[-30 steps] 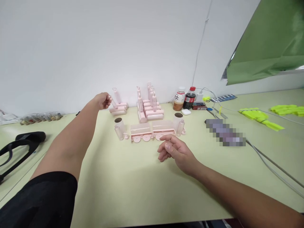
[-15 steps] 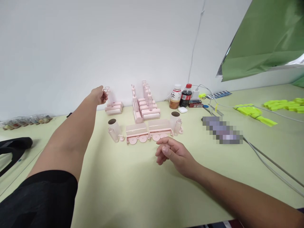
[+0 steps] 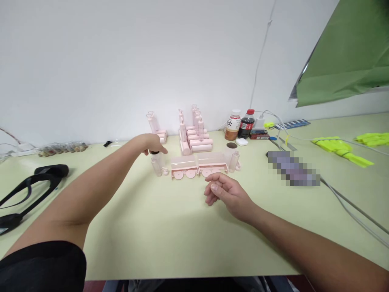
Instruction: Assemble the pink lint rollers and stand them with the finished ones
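My left hand (image 3: 154, 144) is at the left of the row, over a white roll with a dark cardboard core, its fingers apart on either side of the core's top; contact is unclear. A small clear pink bottle (image 3: 156, 167) and a pink heart-shaped piece (image 3: 165, 171) stand just in front. My right hand (image 3: 227, 192) hovers loosely curled, fingers apart and holding nothing, before two clear-topped pink cases (image 3: 184, 167) with round discs. Right of them are another roll (image 3: 229, 153) and a clear bottle (image 3: 234, 161).
Pink rollers with upright clear bottles (image 3: 200, 129) are stacked by the wall, with a smaller set (image 3: 152, 121) to their left. A juice bottle (image 3: 233, 125), cola bottle (image 3: 246, 125), pixelated object (image 3: 291, 168), cables and yellow strips (image 3: 340, 150) lie right. Black straps (image 3: 45, 178) lie left.
My left hand has let go of the heart-topped bottle at the back and come forward and right to the roll. My right hand stays nearly still. The view has shifted slightly.
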A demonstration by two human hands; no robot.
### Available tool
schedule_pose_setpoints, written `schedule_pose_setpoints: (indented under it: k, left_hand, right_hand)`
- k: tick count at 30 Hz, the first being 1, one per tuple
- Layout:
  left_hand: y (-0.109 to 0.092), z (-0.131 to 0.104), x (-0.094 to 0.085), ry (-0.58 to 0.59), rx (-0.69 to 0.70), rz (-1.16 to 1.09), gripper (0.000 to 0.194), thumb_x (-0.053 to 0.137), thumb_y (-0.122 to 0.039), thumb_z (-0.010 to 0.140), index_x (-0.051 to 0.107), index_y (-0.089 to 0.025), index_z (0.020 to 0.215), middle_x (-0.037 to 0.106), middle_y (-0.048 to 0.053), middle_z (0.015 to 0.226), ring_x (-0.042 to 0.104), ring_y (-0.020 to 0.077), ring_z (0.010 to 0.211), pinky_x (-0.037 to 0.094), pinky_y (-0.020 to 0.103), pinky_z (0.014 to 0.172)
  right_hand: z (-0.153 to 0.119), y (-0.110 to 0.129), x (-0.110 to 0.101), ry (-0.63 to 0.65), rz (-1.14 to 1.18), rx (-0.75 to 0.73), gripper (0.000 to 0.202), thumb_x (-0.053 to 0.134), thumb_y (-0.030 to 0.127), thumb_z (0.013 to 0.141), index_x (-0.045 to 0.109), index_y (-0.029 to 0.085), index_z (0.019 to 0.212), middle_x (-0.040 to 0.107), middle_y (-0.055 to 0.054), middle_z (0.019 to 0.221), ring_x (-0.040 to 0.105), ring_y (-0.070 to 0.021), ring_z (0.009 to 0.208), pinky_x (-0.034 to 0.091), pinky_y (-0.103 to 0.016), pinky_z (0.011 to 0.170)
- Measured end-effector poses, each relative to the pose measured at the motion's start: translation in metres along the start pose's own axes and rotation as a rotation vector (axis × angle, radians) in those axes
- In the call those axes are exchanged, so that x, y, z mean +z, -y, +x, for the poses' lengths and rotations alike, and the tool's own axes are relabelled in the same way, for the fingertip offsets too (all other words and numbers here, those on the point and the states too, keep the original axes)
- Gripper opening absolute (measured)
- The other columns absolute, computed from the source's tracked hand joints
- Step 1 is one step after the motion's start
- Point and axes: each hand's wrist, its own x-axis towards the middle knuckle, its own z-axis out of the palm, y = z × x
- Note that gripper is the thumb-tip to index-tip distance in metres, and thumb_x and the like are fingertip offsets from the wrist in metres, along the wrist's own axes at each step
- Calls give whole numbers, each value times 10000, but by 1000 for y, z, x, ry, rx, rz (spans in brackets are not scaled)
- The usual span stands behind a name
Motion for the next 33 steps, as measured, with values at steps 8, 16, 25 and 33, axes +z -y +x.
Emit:
schedule_pose_setpoints:
  k: [8,16,25,33]
  left_hand:
    - [-9,-33,-23,-223,146,77,384,830,-128,538,463,-190,442,417,2,417,505,191,468,198,231,409]
    - [0,-161,54,64,538,-546,420,618,-553,797,473,-189,645,537,-15,519,495,110,464,356,225,473]
    - [39,-160,149,-81,621,346,588,456,-639,861,509,-245,1293,488,135,1373,600,328,1063,497,411,790]
    - [33,-149,156,-21,445,518,727,314,-718,866,335,-293,1456,355,192,1482,589,392,1114,493,490,827]
  right_hand:
    - [6,-6,-6,2,-50,-21,343,610,489,870,553,200,1046,633,-16,804,656,-161,667,550,-334,643]
    - [2,-13,-3,184,-57,-125,677,685,529,802,395,278,1359,525,-122,1260,576,-257,1083,549,-415,810]
    - [15,-5,-9,-221,-82,-53,524,691,618,727,609,172,989,663,-90,971,613,-244,896,489,-403,853]
    - [14,-12,-6,-143,-117,-23,463,707,579,717,588,171,902,637,-49,839,595,-190,741,488,-347,735]
